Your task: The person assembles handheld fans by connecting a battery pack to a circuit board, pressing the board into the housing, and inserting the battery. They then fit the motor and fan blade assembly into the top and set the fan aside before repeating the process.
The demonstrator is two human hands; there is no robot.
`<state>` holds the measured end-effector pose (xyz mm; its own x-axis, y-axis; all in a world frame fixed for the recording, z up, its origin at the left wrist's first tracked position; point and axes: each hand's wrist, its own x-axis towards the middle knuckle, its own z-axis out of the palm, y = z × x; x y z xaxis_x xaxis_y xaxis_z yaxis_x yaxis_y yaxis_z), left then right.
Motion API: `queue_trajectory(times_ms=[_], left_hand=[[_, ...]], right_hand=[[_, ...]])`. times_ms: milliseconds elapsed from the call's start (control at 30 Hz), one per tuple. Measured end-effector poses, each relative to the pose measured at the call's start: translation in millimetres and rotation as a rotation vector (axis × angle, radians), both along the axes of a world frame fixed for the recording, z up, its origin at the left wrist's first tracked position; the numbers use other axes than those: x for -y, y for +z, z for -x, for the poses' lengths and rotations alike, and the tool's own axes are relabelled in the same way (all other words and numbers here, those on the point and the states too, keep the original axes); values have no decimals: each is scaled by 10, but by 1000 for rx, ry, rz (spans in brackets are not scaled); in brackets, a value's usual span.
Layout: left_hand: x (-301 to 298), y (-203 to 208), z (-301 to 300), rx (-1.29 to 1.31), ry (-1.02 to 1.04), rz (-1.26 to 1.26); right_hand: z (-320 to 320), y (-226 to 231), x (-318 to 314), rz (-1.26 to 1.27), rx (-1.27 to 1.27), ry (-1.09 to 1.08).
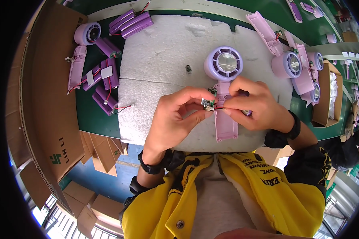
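Observation:
Between the thumb and fingers of my left hand [167, 117] is a small green circuit board [208, 104] with a pale connector. My right hand [257, 105] pinches a thin red-and-black wire lead [219, 107] right at the board's edge. Whether its plug is seated in the connector is too small to tell. Part of a dark round-ended object shows under the right hand's curled fingers, mostly hidden. Beneath both hands lies a handheld fan, its lilac round head [224, 63] away from me and its open pink handle shell [226, 129] toward me.
A white foam sheet [159, 51] covers the table's middle, with a small dark part [188, 69] on it. Purple battery packs [107, 75] and another fan [87, 34] lie left, beside a tall cardboard box [48, 99]. More fans [287, 63] and a carton [325, 95] stand right.

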<state>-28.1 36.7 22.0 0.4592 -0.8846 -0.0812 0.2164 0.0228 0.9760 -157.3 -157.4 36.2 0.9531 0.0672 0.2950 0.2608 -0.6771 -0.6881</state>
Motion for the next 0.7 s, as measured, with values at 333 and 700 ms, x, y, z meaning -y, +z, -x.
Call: queue_trajectory(times_ms=[333,700], left_hand=[[-7,-60,0,174,39,18],[50,-51,-31,329,40,114]], right_hand=[[8,1,-14,-109,-7,-58],[9,37,-55,30,107,-83]])
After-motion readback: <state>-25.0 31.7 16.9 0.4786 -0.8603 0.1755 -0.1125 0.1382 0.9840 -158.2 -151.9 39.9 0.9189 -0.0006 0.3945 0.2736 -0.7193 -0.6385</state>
